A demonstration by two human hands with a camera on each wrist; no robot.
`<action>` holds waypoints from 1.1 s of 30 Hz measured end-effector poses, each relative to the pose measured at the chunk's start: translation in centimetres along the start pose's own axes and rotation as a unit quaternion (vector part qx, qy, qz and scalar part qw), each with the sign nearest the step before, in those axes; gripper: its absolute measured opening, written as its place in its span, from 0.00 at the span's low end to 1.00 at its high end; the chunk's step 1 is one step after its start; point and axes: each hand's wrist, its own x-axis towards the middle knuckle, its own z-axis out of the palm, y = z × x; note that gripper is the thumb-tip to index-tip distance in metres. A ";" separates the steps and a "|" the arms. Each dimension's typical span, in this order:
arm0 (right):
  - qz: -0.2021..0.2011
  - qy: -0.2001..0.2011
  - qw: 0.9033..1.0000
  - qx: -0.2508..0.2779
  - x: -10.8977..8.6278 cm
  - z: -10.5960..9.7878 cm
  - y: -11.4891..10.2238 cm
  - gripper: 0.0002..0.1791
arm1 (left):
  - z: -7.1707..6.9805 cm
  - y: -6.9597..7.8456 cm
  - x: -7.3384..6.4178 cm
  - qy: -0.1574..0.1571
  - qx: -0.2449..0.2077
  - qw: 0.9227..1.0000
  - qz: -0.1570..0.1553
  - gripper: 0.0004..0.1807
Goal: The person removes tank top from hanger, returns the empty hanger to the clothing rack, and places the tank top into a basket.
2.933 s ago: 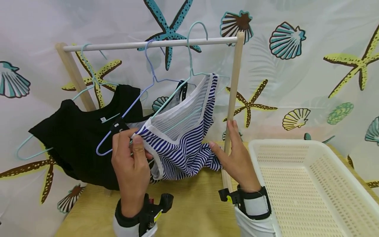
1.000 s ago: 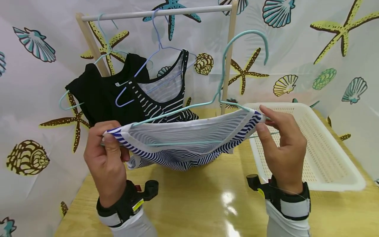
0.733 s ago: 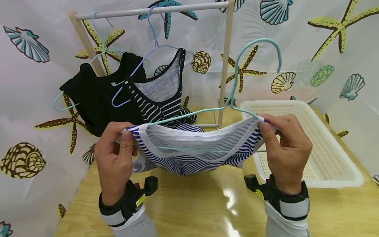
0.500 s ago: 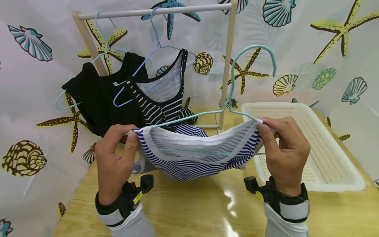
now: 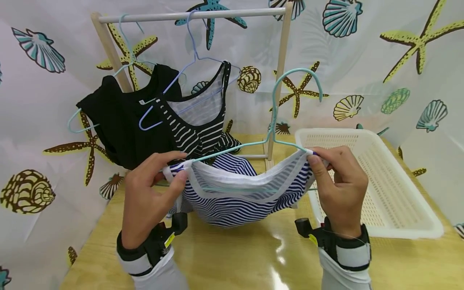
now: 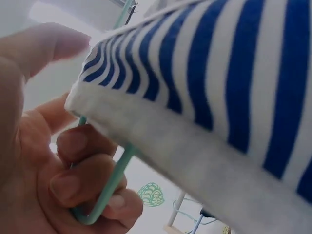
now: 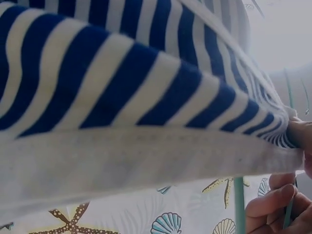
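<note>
Top [image 5: 232, 209] on hanger [image 5: 274, 112], held two-handed

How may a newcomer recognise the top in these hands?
Find the clothes rack. In front, the left hand and right hand hold the top on a teal hanger. Unlike the black top and black-and-white one behind, it has blue stripes and white edging.

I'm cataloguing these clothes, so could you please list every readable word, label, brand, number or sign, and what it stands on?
No text can be read.
Black top: white neck label too small to read.
Left wrist strap: yellow tag too small to read.
Right wrist strap: yellow tag likewise.
Striped top: no lettering visible.
</note>
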 end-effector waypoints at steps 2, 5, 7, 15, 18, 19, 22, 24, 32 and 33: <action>0.004 -0.002 1.000 -0.002 -0.1 0.0 0.2 0.08 | -0.1 0.0 0.0 -0.005 0.012 1.000 0.005 0.16; 0.007 -0.007 1.000 -0.001 -0.1 0.0 0.2 0.08 | -0.1 0.0 0.0 -0.003 0.033 0.999 0.013 0.13; 0.009 -0.011 1.000 -0.001 0.0 0.0 0.1 0.08 | 0.0 -0.1 -0.1 0.003 0.048 0.999 0.017 0.11; 0.008 -0.027 0.999 -0.020 0.0 0.3 -0.2 0.09 | 0.6 -0.2 0.0 -0.008 0.090 0.996 0.022 0.09; 0.008 -0.035 0.999 -0.030 -0.1 0.3 0.3 0.09 | 0.7 -0.3 0.0 -0.004 0.106 0.994 0.025 0.13; 0.007 -0.038 0.999 -0.032 -0.1 0.3 0.5 0.09 | 0.7 -0.2 0.0 -0.003 0.110 0.994 0.025 0.14; 0.006 -0.049 0.998 -0.043 -0.3 0.2 1.0 0.11 | 0.8 -0.2 0.1 0.000 0.122 0.992 0.024 0.17; 0.008 -0.059 0.997 -0.052 -0.3 0.2 1.2 0.11 | 0.9 -0.2 0.1 0.010 0.131 0.991 0.026 0.18; 0.053 -0.071 0.987 -0.133 0.0 -0.5 1.4 0.10 | 0.4 -0.5 0.2 0.073 0.140 0.987 -0.006 0.15; 0.058 -0.069 0.986 -0.139 0.1 -0.7 1.4 0.10 | 0.2 -0.6 0.2 0.082 0.135 0.987 -0.010 0.15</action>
